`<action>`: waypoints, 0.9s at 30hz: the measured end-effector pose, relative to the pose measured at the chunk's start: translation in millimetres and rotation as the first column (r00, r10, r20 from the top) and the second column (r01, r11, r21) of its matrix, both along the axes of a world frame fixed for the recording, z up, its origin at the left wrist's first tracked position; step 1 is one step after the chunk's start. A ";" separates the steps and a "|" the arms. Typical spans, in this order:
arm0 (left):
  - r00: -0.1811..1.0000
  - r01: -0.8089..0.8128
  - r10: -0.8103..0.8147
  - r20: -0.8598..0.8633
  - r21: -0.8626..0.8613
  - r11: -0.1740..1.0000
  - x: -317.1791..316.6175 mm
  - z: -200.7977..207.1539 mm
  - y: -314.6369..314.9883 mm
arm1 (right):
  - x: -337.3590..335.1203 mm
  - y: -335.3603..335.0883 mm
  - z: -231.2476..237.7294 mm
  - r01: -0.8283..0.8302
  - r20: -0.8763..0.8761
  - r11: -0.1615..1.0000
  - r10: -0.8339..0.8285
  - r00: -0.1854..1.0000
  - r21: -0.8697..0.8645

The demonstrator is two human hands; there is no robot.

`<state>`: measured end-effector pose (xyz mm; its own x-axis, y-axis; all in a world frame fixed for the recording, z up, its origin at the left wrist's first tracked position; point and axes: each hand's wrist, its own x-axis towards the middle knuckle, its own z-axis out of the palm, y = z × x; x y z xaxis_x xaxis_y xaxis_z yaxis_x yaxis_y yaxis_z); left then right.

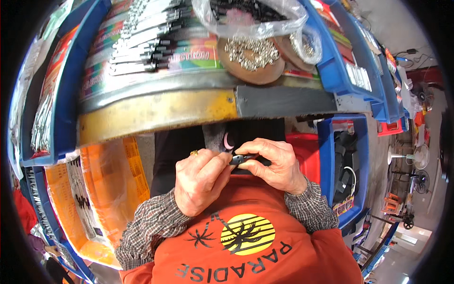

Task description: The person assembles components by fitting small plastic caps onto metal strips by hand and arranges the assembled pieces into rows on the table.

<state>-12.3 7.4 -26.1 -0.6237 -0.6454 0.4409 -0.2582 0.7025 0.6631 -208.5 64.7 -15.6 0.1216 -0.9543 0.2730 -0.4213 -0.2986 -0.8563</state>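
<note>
Over my lap, below the table edge, my left hand (201,180) and my right hand (274,163) meet with bent fingers. Between their fingertips is a small dark grey and black piece (237,160), whose exact kind I cannot make out. Both hands pinch it, the left at its left end and the right along its right side. A gold-coloured ring shows on the left hand. Beyond the table edge, a brown round dish (255,77) holds many small shiny metal parts (250,52). Slim silver pieces with black ends (142,52) lie in a stacked row on the table.
The table's yellow and black front edge (161,111) runs just beyond my hands. A clear plastic bag (255,31) of black parts sits at the back. Blue bins stand left (71,94) and right (326,170). An orange-lined container (113,180) is at lower left.
</note>
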 end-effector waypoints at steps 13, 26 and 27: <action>0.993 -0.096 0.092 -0.076 -0.050 0.994 4.2 24.3 -27.8 | -34.9 -68.2 43.0 0.202 -0.467 0.844 -0.457 0.757 -0.498; 0.989 -0.140 0.139 -0.056 -0.024 0.990 9.2 19.7 -30.9 | -31.6 -78.9 28.6 0.180 -0.552 0.864 -0.446 0.705 -0.470; 0.988 -0.140 0.139 -0.060 -0.021 0.990 8.9 19.5 -31.0 | -31.1 -78.7 29.2 0.189 -0.550 0.865 -0.449 0.704 -0.465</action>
